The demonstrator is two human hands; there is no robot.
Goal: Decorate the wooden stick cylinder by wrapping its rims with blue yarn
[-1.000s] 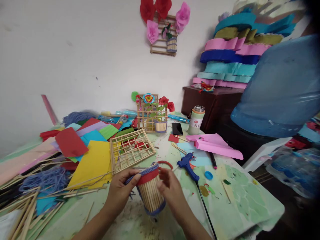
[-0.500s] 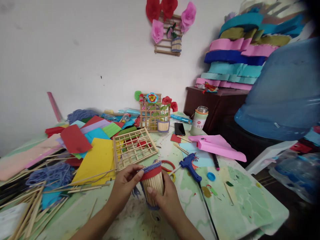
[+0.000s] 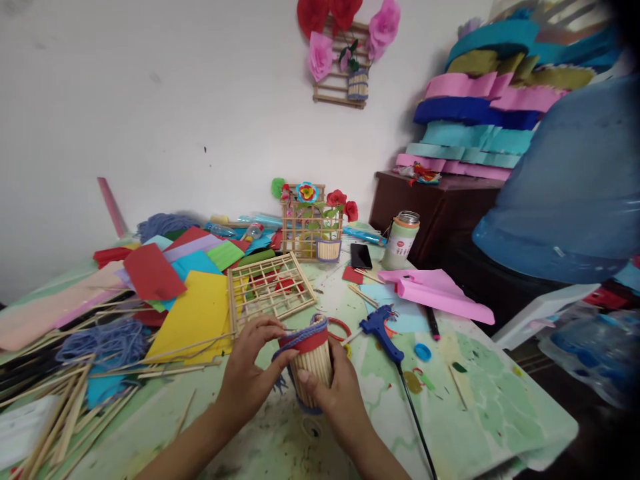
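Observation:
Low in the middle of the head view is a small basket of wooden sticks [image 3: 311,375], tilted a little, with a red band [image 3: 313,341] round its top. Braided blue yarn [image 3: 306,331] runs along the rim above the band, and loose yarn ends hang at its left side. My right hand [image 3: 341,393] is closed round the basket's right side, thumb across the front. With fingers bent and thumb against the yarn at the upper left rim, my left hand [image 3: 256,363] pinches there. The fingertips behind the rim are partly hidden.
Behind the hands lies a stick lattice [image 3: 273,293]. A blue glue gun [image 3: 383,330] with its cord is to the right, near scissors [image 3: 340,329] and pink paper [image 3: 440,293]. Coloured sheets [image 3: 195,320], yarn [image 3: 107,343] and loose sticks [image 3: 75,413] cover the left side.
My left thumb has moved down and right along the yarn, and the fingers have lifted and opened slightly from it. The basket stays in my right hand; the view has shifted a little.

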